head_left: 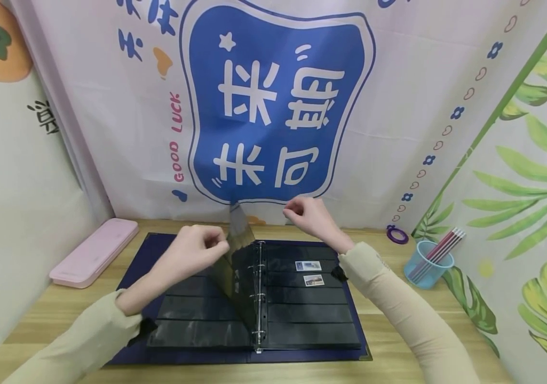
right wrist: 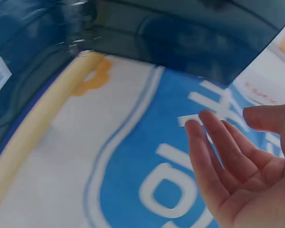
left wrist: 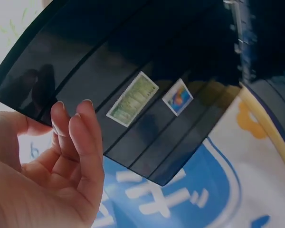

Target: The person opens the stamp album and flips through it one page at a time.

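- Pinching the black leaf [head_left: 242, 282], the left hand [head_left: 196, 249] holds it raised in the head view; the stamp album [head_left: 307, 312] lies open near the back edge of the worktop [head_left: 386, 320].
- Left wrist view: narrow grip at the leaf's edge; the 2 stamps [left wrist: 133, 99] on it would be safest if it is turned slowly, unbent.
- Right wrist view: the right hand [right wrist: 242, 175] is empty, loosely spread; it could steady the leaf's free corner.
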`<state>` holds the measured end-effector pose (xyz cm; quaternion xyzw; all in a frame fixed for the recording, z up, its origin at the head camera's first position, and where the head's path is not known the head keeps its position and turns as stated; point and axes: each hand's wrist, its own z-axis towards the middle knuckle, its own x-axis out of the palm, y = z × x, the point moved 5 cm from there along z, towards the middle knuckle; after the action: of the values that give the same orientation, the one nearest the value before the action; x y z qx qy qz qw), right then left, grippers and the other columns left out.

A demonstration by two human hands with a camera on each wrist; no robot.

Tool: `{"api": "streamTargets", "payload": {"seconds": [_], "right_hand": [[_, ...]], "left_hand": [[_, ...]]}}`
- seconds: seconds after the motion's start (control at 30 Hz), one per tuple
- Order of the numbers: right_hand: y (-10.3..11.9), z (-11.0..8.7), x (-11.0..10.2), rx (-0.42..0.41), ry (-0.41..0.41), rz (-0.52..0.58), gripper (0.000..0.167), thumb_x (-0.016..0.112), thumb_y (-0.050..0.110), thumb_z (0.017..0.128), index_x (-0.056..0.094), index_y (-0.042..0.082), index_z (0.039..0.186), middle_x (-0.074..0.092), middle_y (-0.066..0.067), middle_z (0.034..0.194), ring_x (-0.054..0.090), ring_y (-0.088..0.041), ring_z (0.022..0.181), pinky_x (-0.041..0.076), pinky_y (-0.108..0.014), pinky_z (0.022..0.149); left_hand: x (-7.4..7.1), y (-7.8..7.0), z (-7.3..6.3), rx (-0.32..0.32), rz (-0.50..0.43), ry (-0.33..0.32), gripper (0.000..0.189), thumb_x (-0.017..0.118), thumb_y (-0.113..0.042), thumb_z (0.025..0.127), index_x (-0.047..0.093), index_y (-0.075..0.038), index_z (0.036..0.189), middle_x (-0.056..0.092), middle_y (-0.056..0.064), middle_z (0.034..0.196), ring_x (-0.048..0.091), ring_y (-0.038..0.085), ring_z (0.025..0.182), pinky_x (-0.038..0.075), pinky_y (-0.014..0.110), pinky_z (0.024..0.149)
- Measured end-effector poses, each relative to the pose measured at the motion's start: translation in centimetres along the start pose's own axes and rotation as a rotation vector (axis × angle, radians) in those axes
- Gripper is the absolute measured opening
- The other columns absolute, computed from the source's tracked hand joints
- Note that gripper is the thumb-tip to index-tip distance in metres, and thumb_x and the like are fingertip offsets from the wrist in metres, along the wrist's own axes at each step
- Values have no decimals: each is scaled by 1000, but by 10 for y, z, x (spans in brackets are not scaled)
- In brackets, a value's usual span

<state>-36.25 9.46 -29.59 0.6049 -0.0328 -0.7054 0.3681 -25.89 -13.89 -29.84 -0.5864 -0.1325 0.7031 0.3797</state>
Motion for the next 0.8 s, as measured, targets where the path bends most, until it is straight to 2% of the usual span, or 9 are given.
{"api": "streamTargets", "payload": {"seconds": [0.17,0.33,0.57,0.8], "right_hand": [[-31,-14,14,21,-34,-63,24,62,22,97,73,2,107,77,-12,96,73,-22,82,59,-37,75],[-67,-32,26,74,-60,-95,22,63,18,95,72,-1,104,77,-15,94,73,-24,82,59,-38,74],[-117,-60,47,191,-21,-97,25,66,18,94,70,-3,107,76,-16,98,72,-27,87,59,-40,76],[-153,-77,59,262,-27,-89,26,65,16,94,68,-4,110,74,-19,102,71,-30,91,57,-44,78]], "left_hand": [[-17,27,-21,-42,42,-20,20,59,-11,88,63,-16,70,47,-6,54,45,8,48,36,23,50],[-24,60,-43,-85,52,-6,21,58,-11,91,64,-16,72,51,-7,54,51,6,48,41,22,51],[-21,101,-64,-154,60,76,20,62,-17,95,67,-12,77,56,-4,56,52,5,51,43,22,52],[-10,139,-83,-223,125,172,21,63,-22,96,68,-14,78,61,-6,59,56,4,53,43,21,53]]}}
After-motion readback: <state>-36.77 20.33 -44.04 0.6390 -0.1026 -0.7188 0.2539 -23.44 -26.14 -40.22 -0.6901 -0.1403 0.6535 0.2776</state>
